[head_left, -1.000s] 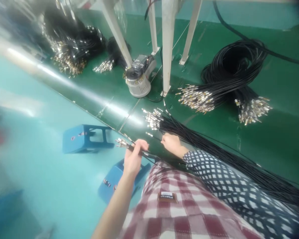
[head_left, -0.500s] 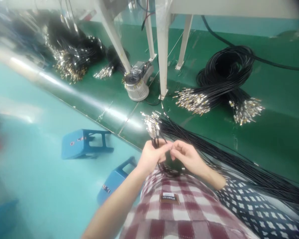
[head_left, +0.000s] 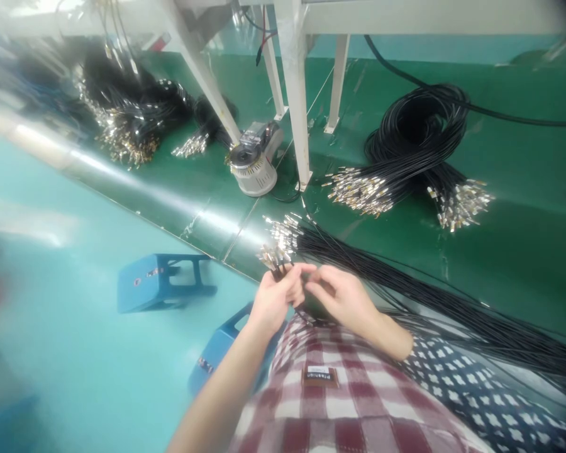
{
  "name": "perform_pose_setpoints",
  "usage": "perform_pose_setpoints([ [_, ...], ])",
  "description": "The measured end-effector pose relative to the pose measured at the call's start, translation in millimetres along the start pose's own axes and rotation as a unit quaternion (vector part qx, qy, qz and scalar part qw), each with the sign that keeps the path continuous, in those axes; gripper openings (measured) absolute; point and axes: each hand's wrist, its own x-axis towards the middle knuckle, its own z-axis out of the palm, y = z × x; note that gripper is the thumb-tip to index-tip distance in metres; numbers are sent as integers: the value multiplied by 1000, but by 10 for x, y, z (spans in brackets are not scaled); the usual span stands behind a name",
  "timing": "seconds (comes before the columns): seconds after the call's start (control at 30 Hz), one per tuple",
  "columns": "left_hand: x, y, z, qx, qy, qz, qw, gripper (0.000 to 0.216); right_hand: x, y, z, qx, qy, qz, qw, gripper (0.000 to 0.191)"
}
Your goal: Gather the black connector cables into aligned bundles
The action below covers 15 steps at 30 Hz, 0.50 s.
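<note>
My left hand (head_left: 277, 297) is closed around several black cables, whose silvery connector ends (head_left: 273, 256) stick up above its fingers. Just to its right, my right hand (head_left: 344, 297) has its thumb and fingertips bent close together near the left fingertips. Whatever those right fingers may pinch is too small to make out. The lower part of the held cables is mostly hidden behind the hands, above the checked apron (head_left: 353, 384). Beyond both hands lies a long bundle of black cables (head_left: 434, 296), its metal-tipped ends (head_left: 287, 231) towards the left.
A coiled cable bundle (head_left: 415, 129) lies on the green surface (head_left: 523, 189) at the right. White table legs (head_left: 294, 94) stand behind a small grey-white machine (head_left: 255, 170). More cable bundles (head_left: 132, 119) are at the back left. Blue stools (head_left: 141, 282) stand on the lower floor.
My left hand and its cable ends have moved slightly left and down, away from the long bundle's tips. My right fingers have shifted left too. The view has turned slightly.
</note>
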Motion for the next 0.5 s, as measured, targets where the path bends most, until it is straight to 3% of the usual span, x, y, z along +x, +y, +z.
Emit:
perform_pose_setpoints([
  [0.17,15,-43,-160,-36,67,13,997,26,-218,385,-1,-59,-121,30,990,17],
  [0.27,13,-84,-286,-74,121,44,989,24,-137,690,-141,-65,-236,86,966,18],
  [0.3,9,-90,-322,-82,132,59,986,24,-44,773,-183,-59,-246,115,961,19],
  [0.4,9,-83,-378,-71,122,88,986,27,378,931,-195,-67,-152,184,969,28],
  [0.5,46,-60,-351,-68,84,96,989,31,813,969,-17,-89,-59,212,971,44],
])
